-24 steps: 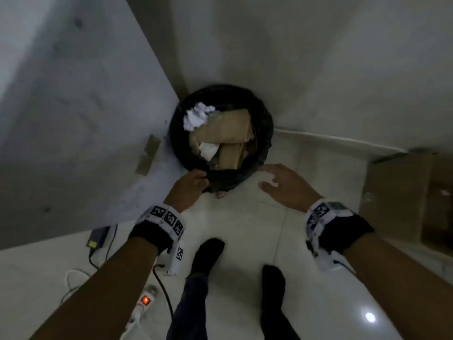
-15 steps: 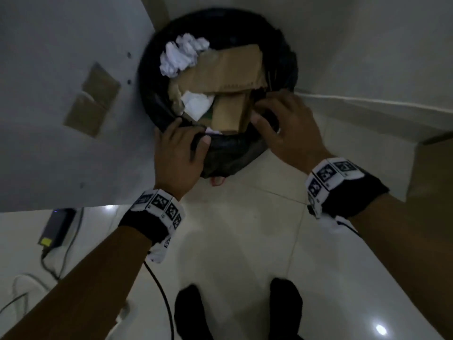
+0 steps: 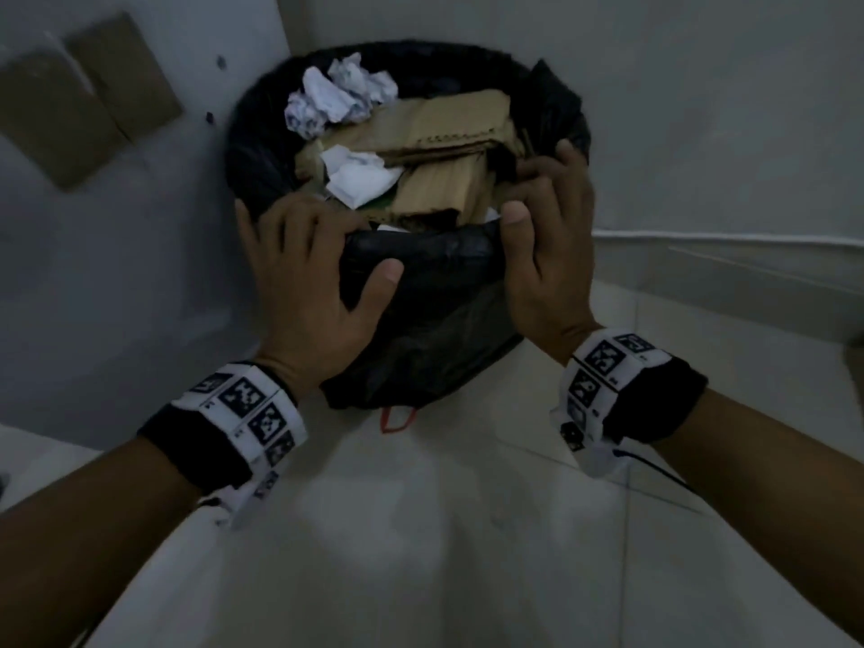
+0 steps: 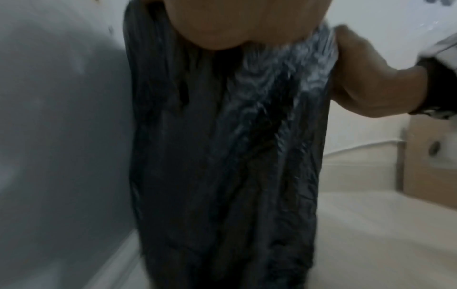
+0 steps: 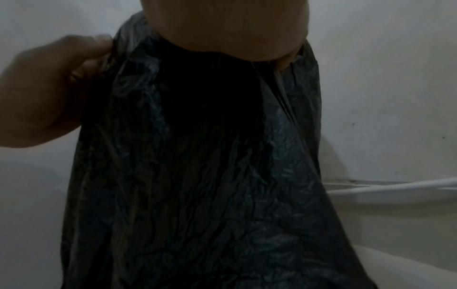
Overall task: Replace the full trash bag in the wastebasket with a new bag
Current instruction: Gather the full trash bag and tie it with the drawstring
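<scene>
A black trash bag (image 3: 435,329) lines a round wastebasket in the corner, filled with cardboard pieces (image 3: 449,128) and crumpled white paper (image 3: 341,95). My left hand (image 3: 308,259) grips the bag's near rim, fingers curled over the edge and thumb pressed on the outside. My right hand (image 3: 542,217) grips the same rim further right, fingers inside and thumb on top. The wrist views show the bag's crinkled black side (image 4: 222,156) (image 5: 197,176) hanging below each palm. A red drawstring loop (image 3: 397,420) shows under the bag's lower edge.
White walls close in on the left and behind the basket. Two brown patches (image 3: 84,100) are stuck on the left wall. A white conduit (image 3: 729,238) runs along the right wall's base. A cardboard box (image 4: 430,156) stands on the pale tiled floor to the right.
The view has come closer to the basket. My right hand went from hovering open beside the basket to gripping the bag's rim; my left hand shifted its hold along the near edge.
</scene>
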